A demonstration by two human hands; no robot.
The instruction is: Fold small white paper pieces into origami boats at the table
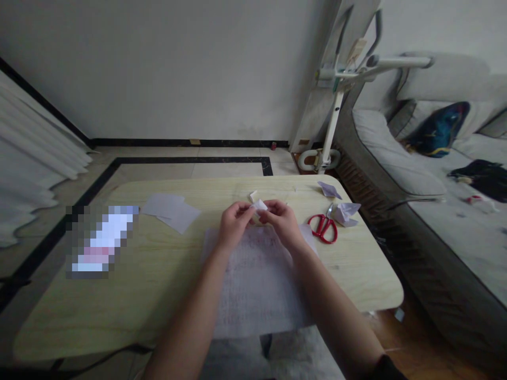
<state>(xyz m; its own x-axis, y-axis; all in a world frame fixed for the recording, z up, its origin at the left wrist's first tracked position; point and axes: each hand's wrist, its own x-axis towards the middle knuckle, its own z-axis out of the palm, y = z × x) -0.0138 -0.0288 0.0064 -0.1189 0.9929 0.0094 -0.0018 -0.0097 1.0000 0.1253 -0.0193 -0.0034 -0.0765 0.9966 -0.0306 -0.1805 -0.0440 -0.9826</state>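
Note:
A small folded white paper [259, 205] is pinched between my two hands over the middle of the table. My left hand [236, 220] grips its left side, and my right hand [282, 217] has its right side between thumb and fingers. Parts of the paper are hidden behind the fingertips. Beneath my wrists lies a large printed sheet [261, 285]. Just beyond the hands is a small white paper piece [253, 196]. To the right of my right hand rest red-handled scissors [325, 228], beside a folded paper shape [347, 214].
Two loose white sheets [172, 211] overlap on the left of the wooden table [158, 301]. A blurred-out bright rectangular object [105, 237] lies farther left. Another folded paper [329, 190] sits near the far right corner. A grey sofa [435, 206] stands at the right, near white exercise equipment [332, 126].

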